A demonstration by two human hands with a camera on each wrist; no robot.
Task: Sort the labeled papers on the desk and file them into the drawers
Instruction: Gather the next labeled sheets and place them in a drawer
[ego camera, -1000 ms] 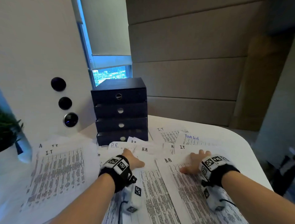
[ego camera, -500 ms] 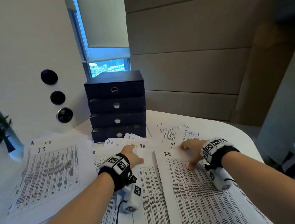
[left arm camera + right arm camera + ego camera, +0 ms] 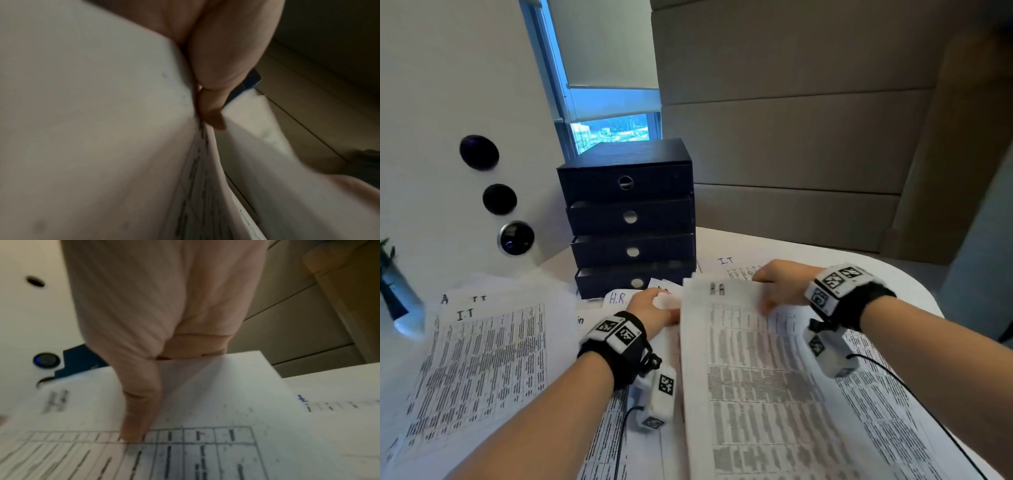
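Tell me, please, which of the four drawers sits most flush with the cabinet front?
The top drawer, with the ringed metal pull. The three below it each stick out slightly, with plain round holes; the bottom drawer shows white paper at its top left edge.

matt paper sheets, printed

- Left hand reached forward, fingers curled, pinching a sheet's edge.
- Right hand lay farther right, thumb pressed down, fingers tucked under.
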